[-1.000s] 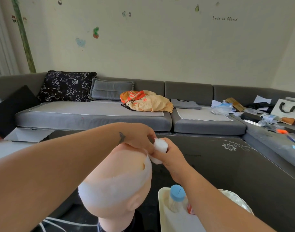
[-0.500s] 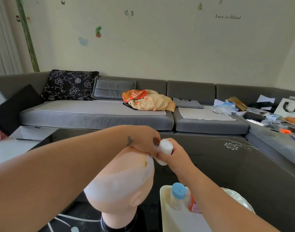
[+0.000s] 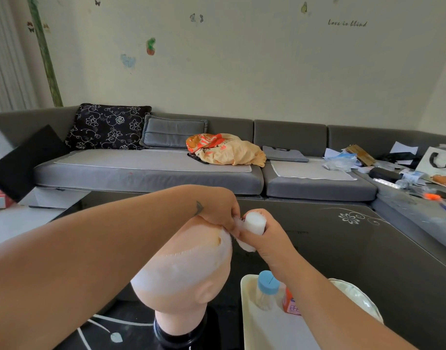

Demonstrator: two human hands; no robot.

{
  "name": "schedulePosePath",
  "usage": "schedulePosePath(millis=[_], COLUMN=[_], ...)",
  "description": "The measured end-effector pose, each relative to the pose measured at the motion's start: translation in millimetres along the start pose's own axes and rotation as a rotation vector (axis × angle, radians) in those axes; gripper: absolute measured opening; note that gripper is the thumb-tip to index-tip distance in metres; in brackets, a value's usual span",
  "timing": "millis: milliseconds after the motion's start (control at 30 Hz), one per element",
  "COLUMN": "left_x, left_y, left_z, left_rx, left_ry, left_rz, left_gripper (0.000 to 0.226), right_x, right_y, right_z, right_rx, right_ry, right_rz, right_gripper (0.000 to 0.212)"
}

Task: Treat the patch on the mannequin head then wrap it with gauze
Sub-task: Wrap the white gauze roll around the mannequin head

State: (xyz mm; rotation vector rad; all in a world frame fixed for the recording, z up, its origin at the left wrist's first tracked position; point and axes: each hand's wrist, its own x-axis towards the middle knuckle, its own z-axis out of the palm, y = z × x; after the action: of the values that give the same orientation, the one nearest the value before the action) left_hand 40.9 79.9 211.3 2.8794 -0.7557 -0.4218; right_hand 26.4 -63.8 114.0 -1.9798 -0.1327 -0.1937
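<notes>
- Right hand (image 3: 261, 238) grips the gauze roll (image 3: 253, 224), still at the mannequin head's (image 3: 184, 269) one o'clock.
- Left hand (image 3: 223, 212) pinches the frayed gauze against the crown.
- Little has moved; wrapping seems mid-pass, with one band round the head.

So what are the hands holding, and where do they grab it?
The right hand grips the gauze roll around its middle. The left hand pinches the loose gauze where it leaves the roll, on top of the mannequin head.
</notes>
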Motion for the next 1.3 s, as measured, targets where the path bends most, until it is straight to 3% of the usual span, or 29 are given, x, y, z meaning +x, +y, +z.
schedulePosePath(millis=[133, 333, 467, 767, 1300], left_x=[-1.5, -6.1, -11.8, -25.6, -58.2], left_y=[1.7, 6.6, 9.8, 11.7, 11.5], left_z=[0.6, 4.0, 5.4, 12.7, 17.7], left_rx=[0.023, 0.05, 0.097, 0.103, 0.401], left_ry=[-0.011, -0.009, 0.008, 0.034, 0.12], left_rz=[0.061, 0.112, 0.152, 0.199, 0.337], left_gripper=[0.007, 0.02, 0.005, 0.022, 0.024], right_x=[-15.6, -31.1, -41.7, -60.5, -83.9], right_y=[6.7, 4.5, 3.7, 2.7, 1.2], right_z=[-6.8, -8.2, -9.5, -5.5, 24.6], right_rx=[0.164, 0.29, 0.382, 0.47, 0.345], right_ry=[-0.021, -0.065, -0.099, -0.066, 0.102], right_rz=[-0.069, -0.093, -0.121, -0.154, -0.3], right_gripper=[0.038, 0.036, 0.036, 0.036, 0.037])
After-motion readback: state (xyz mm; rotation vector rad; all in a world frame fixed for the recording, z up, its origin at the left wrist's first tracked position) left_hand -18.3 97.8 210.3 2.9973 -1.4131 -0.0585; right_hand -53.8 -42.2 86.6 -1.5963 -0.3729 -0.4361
